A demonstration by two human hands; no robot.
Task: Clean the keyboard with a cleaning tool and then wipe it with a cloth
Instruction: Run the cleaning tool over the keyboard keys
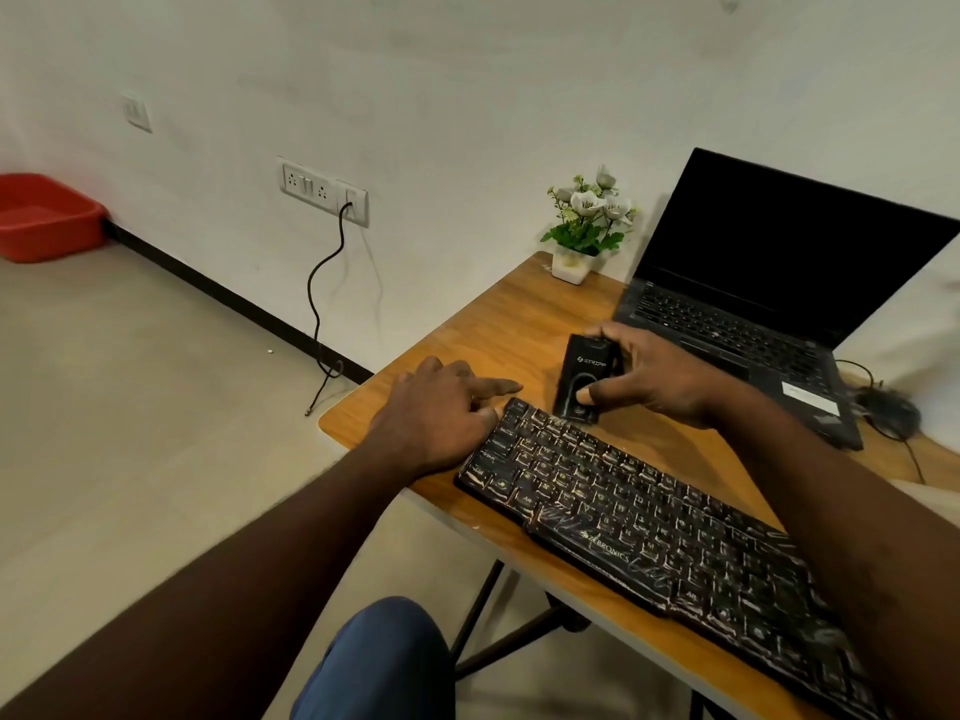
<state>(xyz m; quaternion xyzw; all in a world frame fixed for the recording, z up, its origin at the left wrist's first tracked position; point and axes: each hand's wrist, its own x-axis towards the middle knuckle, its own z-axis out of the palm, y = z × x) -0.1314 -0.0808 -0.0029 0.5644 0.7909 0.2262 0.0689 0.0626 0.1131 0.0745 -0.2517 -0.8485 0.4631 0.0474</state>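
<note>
In the middle of the frame our right hand [649,376] has its grip closed round a black cleaning tool [582,379], thumb on its front face and fingers curled over its far end. The tool's lower end is at the far corner of the keyboard [649,532]; we cannot tell if they touch. The keyboard lies slantwise on the wooden counter [467,335], from centre to lower right. Our left hand [441,407] rests by that same corner, its grip loosely spread, forefinger stretched out, holding nothing. At upper right stand an open laptop [779,262] with a dark screen and a small potted plant [587,226].
</note>
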